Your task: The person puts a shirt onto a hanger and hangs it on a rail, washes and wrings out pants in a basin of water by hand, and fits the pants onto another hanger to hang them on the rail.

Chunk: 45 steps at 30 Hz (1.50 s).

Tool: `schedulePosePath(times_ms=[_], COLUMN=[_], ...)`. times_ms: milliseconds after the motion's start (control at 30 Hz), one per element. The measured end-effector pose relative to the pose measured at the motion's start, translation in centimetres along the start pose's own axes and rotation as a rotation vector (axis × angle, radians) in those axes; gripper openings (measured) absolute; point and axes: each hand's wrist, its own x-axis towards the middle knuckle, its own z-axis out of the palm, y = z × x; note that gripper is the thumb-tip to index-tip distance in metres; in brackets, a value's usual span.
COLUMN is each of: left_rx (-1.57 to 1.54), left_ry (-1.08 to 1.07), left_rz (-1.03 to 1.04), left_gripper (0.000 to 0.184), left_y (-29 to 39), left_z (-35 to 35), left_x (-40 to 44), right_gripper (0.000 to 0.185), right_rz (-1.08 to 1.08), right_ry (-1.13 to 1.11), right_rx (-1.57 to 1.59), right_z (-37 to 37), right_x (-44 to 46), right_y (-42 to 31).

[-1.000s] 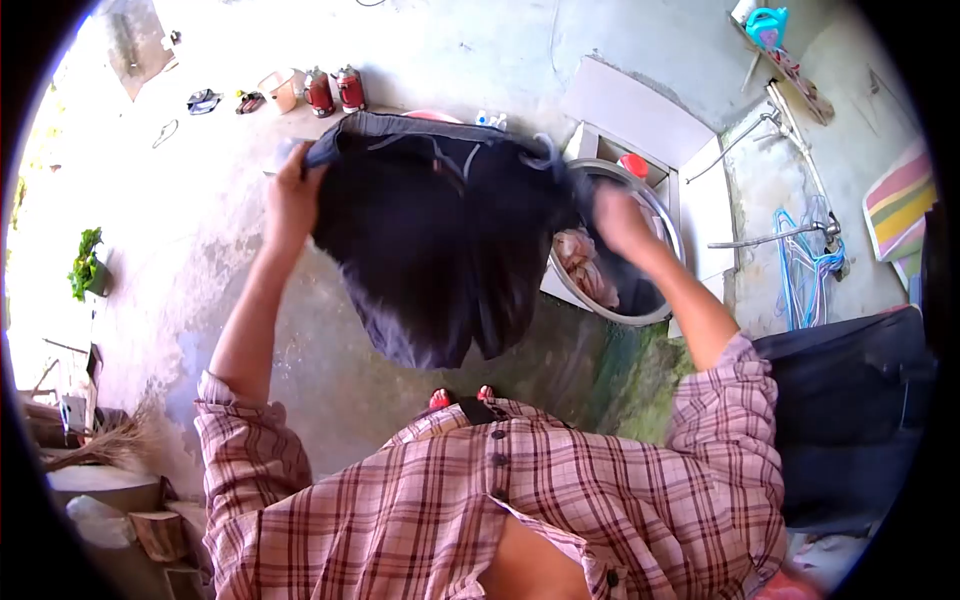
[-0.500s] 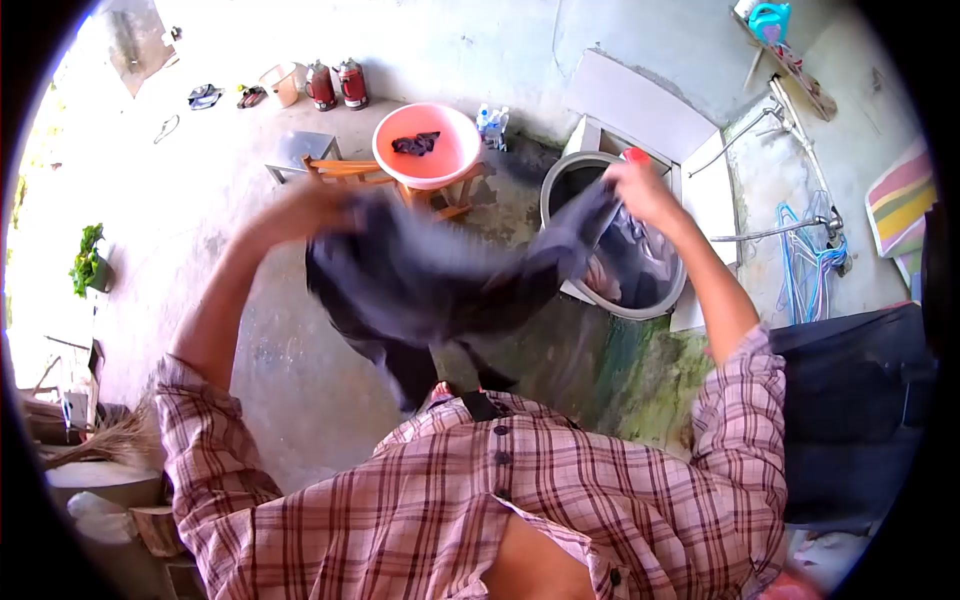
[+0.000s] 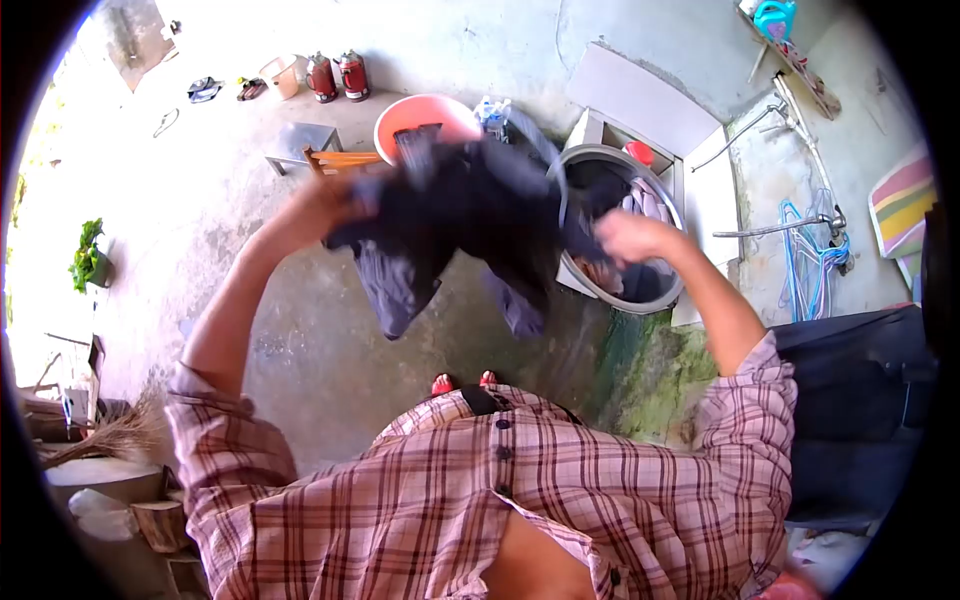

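Observation:
Dark shorts (image 3: 475, 205) hang in the air between my two hands, blurred and crumpled, with both legs dangling over the concrete floor. My left hand (image 3: 318, 208) is closed on the waistband's left side. On the right side, my right hand (image 3: 630, 238) pinches the other end, in front of a round grey tub (image 3: 672, 290) that holds dark, pale and pinkish cloth. Behind the shorts, a pink basin (image 3: 440, 112) with a dark cloth in it is partly covered by them.
A metal stool (image 3: 303, 141) and a wooden chair part (image 3: 345, 159) stand beyond my left hand. Two red flasks (image 3: 337, 78) are by the wall. Blue hangers (image 3: 815, 250) hang from a tap at right, above dark cloth (image 3: 850, 410).
The shorts hung spread out, swung down toward me, and have now flicked up and away, bunched. My right hand dropped slightly from its raised position. The basin went from hidden to partly visible.

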Motion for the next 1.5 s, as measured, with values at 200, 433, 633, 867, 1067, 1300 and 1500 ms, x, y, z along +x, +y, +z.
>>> schedulePosePath(times_ms=[200,433,633,867,1067,1300,1500], left_rx=[-0.137,0.052,0.386,-0.16,-0.581,-0.732,-0.262], left_ry=[0.417,-0.281,-0.355,0.367,0.363,0.114,-0.193], left_rz=[0.07,0.058,-0.002,0.049,-0.062,-0.221,-0.114], left_gripper=[0.022,0.025,0.028,0.029,0.038,0.04,0.031], left_y=[-0.2,-4.5,-4.0,-5.8,-4.7,-2.8,1.9], left_z=[-1.3,1.5,3.8,2.4,5.5,5.1,5.3], left_x=[1.6,0.1,-0.8,-1.4,-2.1,-2.1,-1.8], right_gripper=[0.007,0.014,0.011,0.016,0.017,0.023,0.023], right_rz=[0.226,0.109,0.099,0.081,0.101,-0.049,-0.268], right_ry=[0.989,0.421,0.075,0.793,0.743,0.825,0.88], right_rx=[-0.053,0.172,0.178,0.202,1.25,1.645,1.641], right_z=[-1.3,0.9,3.6,0.6,1.5,0.4,-1.0], right_x=[-0.5,-2.0,-3.0,-4.7,-5.3,-5.6,-7.0], right_y=[1.6,2.7,2.4,2.4,2.0,-1.3,-2.4])
